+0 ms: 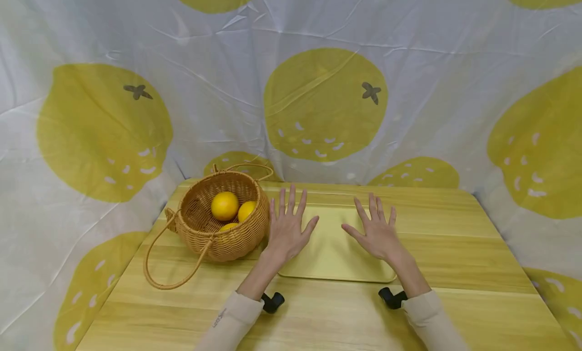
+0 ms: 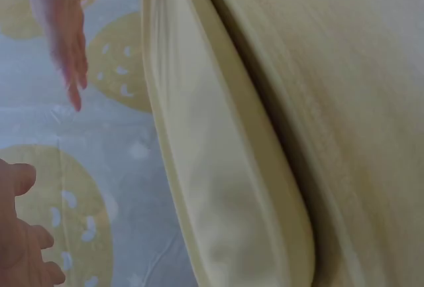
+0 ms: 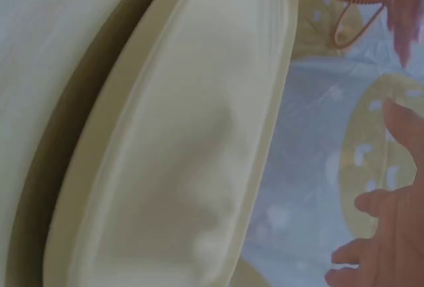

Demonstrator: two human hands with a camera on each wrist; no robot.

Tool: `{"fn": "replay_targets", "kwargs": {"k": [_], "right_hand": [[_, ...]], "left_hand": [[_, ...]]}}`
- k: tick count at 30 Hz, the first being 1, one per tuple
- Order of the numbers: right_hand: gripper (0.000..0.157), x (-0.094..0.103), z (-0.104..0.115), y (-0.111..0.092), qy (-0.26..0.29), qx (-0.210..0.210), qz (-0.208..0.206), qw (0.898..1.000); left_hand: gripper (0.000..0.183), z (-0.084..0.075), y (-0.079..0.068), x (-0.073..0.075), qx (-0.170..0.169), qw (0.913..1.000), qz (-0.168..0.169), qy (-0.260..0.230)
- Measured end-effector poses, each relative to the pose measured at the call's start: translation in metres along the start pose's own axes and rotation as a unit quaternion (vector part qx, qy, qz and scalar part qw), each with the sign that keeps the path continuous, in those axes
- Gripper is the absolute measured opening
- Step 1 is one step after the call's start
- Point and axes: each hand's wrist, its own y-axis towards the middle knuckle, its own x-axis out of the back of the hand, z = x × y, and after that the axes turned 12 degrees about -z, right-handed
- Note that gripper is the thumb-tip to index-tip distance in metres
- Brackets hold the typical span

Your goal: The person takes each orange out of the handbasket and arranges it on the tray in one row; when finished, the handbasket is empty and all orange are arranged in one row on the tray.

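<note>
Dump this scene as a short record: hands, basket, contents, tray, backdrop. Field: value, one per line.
left_hand: left hand, fingers spread, holds nothing, at the tray's left side
right_hand: right hand, fingers spread, holds nothing, over the tray's right part
basket: wicker basket, on the table, left of the tray
contents: yellow fruits, three visible inside the basket
tray: pale gold tray, rectangular, on the table
backdrop: pale cloth, printed with large yellow fruit

Two hands (image 1: 287,234) (image 1: 378,236), one basket (image 1: 243,241) and one tray (image 1: 325,260) show. Three fruits (image 1: 225,206) (image 1: 247,210) (image 1: 229,227) are visible, plus one tabletop (image 1: 327,315).
</note>
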Motion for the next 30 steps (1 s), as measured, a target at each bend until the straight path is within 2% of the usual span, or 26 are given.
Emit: {"fn": "replay_targets", "kwargs": {"k": [10,17,24,30], "right_hand": [[0.087,0.015,-0.041,-0.005,0.05,-0.027,0.078,0.995],[0.088,0.017,-0.061,-0.006,0.067,-0.051,0.147,0.986],[0.083,0.017,-0.072,-0.006,0.067,-0.053,0.198,0.976],[0.081,0.013,-0.081,-0.009,0.065,-0.042,0.205,0.976]], "left_hand": [[0.076,0.001,0.001,0.028,-0.019,0.9995,-0.021,-0.012],[0.076,0.015,-0.001,0.054,-0.002,0.9994,-0.017,-0.029],[0.075,0.037,-0.003,0.099,0.033,0.9964,0.004,-0.079],[0.071,0.066,0.006,0.146,0.068,0.9836,0.031,-0.164]]}}
